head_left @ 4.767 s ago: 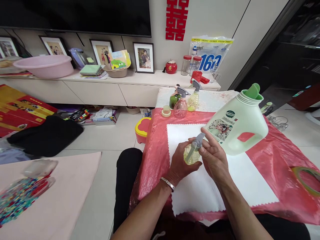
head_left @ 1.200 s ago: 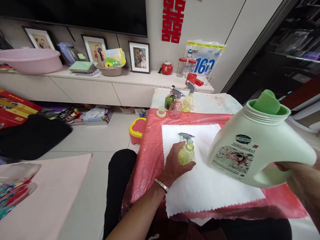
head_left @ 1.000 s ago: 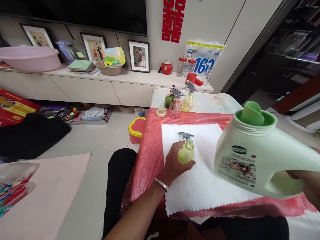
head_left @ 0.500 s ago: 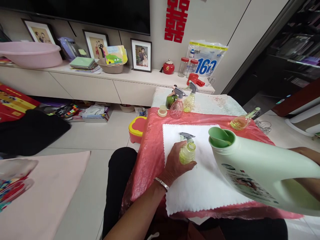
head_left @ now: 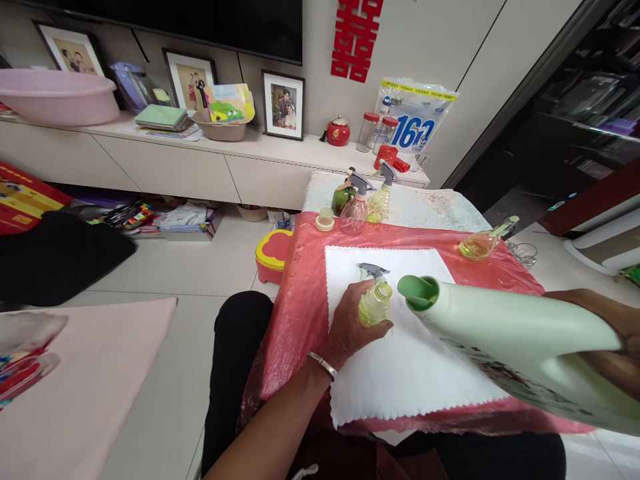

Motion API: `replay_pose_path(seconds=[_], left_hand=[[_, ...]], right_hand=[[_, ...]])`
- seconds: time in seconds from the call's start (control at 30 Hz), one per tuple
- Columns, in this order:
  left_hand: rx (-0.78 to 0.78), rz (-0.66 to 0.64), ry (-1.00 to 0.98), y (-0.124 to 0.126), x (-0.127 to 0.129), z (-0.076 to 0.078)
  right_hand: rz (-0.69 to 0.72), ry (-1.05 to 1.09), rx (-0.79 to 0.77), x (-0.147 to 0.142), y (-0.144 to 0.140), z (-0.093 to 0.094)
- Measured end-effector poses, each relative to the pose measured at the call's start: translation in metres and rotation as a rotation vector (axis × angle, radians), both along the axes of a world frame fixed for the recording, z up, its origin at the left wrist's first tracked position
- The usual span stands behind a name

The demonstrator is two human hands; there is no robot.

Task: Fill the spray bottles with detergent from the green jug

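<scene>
My left hand [head_left: 349, 322] is wrapped round a yellow, see-through spray bottle [head_left: 376, 305] whose neck stands uncapped. Just behind it, a grey-and-pale spray head [head_left: 373, 273] lies on the white cloth [head_left: 415, 373]. On the right, my right hand [head_left: 613, 333] grips a large pale green jug [head_left: 515, 320] by its handle. The jug is tipped, its darker green spout [head_left: 417, 291] pointing left, close to the bottle's mouth but apart from it. I see no stream between them. A cream-coloured cap [head_left: 325, 219] sits on the red table cover beyond the cloth.
A pink spray bottle [head_left: 355, 215], a green bottle [head_left: 343, 198] and another yellow spray bottle [head_left: 380, 202] stand at the table's far side. A yellow bottle [head_left: 477, 247] lies tilted at the right. A red-and-yellow stool [head_left: 273, 257] is left of the table.
The jug has moved left and tipped further, bringing its spout nearer the bottle's mouth. My left hand has kept its hold on the bottle.
</scene>
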State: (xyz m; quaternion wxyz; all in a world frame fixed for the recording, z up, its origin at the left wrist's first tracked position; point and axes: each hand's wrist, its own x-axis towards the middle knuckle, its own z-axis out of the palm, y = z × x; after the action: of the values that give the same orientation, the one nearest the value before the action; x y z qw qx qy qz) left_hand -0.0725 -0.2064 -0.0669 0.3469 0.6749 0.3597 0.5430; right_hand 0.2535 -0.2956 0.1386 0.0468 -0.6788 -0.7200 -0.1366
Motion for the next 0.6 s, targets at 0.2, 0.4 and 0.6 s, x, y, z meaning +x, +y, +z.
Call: replay_pose_path(seconds=[0.2,0.4,0.6], left_hand=[[0.004,-0.003,0.001,0.0,0.0,0.0],[-0.017,-0.003,0.0,-0.001,0.0,0.002],[-0.004,0.01,-0.012,-0.001,0.001,0.002]], right_hand=[[0.137,-0.07,0.05,-0.02,0.008,0.006],[0.226,-0.065,0.07,-0.036,0.018,0.012],[0.183,-0.079,0.088,-0.045,0.022,0.014]])
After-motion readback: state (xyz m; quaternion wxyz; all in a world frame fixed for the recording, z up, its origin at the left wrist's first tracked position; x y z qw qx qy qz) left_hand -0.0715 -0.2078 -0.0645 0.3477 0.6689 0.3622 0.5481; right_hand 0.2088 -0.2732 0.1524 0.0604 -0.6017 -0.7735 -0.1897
